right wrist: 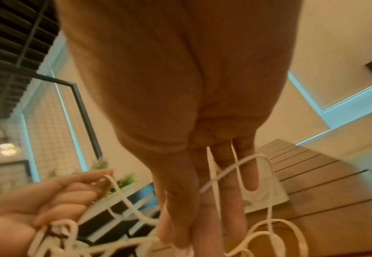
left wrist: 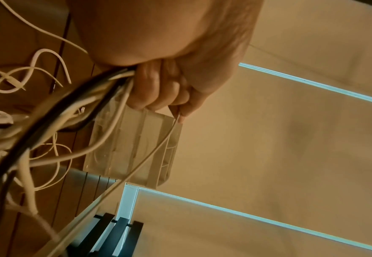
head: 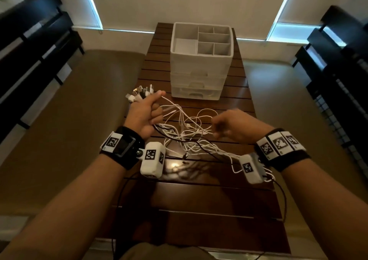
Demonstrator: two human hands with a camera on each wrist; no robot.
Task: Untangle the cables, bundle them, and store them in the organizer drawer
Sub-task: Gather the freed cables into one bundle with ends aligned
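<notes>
A tangle of white cables and one black cable hangs over the wooden table. My left hand grips a bunch of them in a fist, and their plug ends stick out past it. In the left wrist view the curled fingers clamp the cable bundle. My right hand reaches into the tangle from the right and pinches a white strand. White loops run between its fingers. The white organizer stands behind, with its drawers shut.
The organizer's top has several open compartments. Dark slatted furniture stands at the left and at the right. Thin black leads from the wrist cameras trail over the near table edge. The floor lies on both sides.
</notes>
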